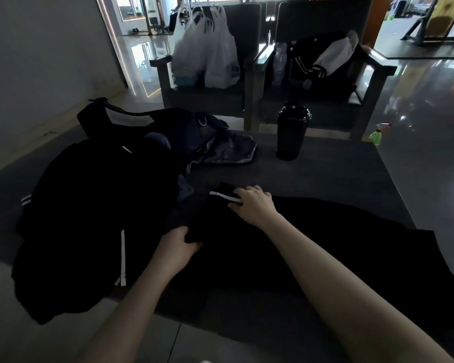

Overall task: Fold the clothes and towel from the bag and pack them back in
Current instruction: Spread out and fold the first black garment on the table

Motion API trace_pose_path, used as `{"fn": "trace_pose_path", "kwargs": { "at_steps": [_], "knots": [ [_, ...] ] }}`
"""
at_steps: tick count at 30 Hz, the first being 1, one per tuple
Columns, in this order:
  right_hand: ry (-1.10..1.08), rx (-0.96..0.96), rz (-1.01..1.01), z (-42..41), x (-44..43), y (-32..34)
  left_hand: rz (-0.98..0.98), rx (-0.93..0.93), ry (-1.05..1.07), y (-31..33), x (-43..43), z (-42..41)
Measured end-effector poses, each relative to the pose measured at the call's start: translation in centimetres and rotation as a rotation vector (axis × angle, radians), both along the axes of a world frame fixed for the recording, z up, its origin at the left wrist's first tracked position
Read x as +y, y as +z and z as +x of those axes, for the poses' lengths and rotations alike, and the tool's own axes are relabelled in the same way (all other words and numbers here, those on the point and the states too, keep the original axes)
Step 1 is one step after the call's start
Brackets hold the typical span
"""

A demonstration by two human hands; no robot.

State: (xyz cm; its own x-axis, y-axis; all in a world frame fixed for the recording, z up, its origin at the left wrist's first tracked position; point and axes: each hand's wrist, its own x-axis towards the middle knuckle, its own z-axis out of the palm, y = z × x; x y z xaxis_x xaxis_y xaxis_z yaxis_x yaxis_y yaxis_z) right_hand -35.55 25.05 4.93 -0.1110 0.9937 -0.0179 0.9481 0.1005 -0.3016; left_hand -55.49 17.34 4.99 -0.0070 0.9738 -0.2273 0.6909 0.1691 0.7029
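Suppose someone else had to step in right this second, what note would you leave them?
Left hand grips the near edge of the black garment spread across the table.
Right hand lies on its white-striped end; press or pinch, I cannot tell.
The bag lies slumped at the back, a pile of dark clothes in front of it on the left.
Done: no finished fold in sight.
Left: finish this fold, fold the pile, pack everything into the bag.

Dim fg, bright bg windows, floor glare, maybe edge distortion
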Motion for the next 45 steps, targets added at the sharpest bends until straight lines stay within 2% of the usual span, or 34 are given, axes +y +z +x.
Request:
{"fn": "trace_pose_path", "kwargs": {
  "at_steps": [4, 10, 12, 14, 16, 18, 21, 25, 27, 32, 34, 36, 39, 42, 45],
  "knots": [
    [-0.063, 0.056, 0.061, -0.4, 1.2, -1.3, 0.07, -0.009, -0.026, 0.3, 0.0, -0.2],
    [-0.045, 0.147, 0.238, 0.1, 1.7, -1.3, 0.16, -0.086, -0.018, 0.5, -0.1, 0.0],
    [-0.02, 0.142, 0.203, 0.0, 2.0, -1.2, 0.188, -0.074, -0.024, 0.5, 0.0, 0.1],
    [0.034, 0.05, 0.125, -0.3, 2.2, -1.4, 0.202, -0.068, -0.025, 0.5, 0.0, 0.3],
    [0.052, 0.004, 0.119, -0.6, 2.4, -1.8, 0.186, -0.055, -0.028, 0.5, -0.1, 0.4],
    [0.04, 0.042, 0.138, -0.7, 2.6, -1.9, 0.17, -0.03, -0.031, 0.4, -0.1, 0.4],
    [0.027, 0.168, 0.162, -0.7, 2.7, -1.6, 0.161, -0.027, -0.037, 0.6, -0.1, 0.2],
    [-0.105, 0.334, 0.274, 0.0, 2.5, -0.2, 0.109, -0.116, 0.011, 0.8, 0.0, -0.1],
    [-0.121, 0.338, 0.317, 0.2, 2.8, 0.3, 0.075, -0.18, 0.033, 0.8, 0.2, -0.3],
    [-0.143, 0.29, 0.325, 0.0, 4.1, -0.3, -0.018, -0.183, -0.01, 0.6, 0.4, -0.5],
    [-0.145, 0.245, 0.282, 0.0, 4.3, -0.8, -0.022, -0.212, -0.022, 0.6, 0.3, -0.8],
    [-0.146, 0.232, 0.329, -0.1, 4.4, -0.9, 0.002, -0.213, -0.013, 0.5, 0.3, -1.0],
    [-0.166, 0.129, 0.452, -0.2, 4.4, -0.8, 0.074, -0.143, 0.049, 0.7, 0.3, -0.5],
    [-0.18, -0.108, 0.317, 0.0, 4.2, -1.3, 0.133, 0.066, 0.078, 0.6, 0.3, -0.1],
    [-0.128, -0.121, 0.362, 0.5, 2.9, -1.7, 0.136, 0.253, 0.048, 0.4, -0.2, 0.0]
  ]
}}
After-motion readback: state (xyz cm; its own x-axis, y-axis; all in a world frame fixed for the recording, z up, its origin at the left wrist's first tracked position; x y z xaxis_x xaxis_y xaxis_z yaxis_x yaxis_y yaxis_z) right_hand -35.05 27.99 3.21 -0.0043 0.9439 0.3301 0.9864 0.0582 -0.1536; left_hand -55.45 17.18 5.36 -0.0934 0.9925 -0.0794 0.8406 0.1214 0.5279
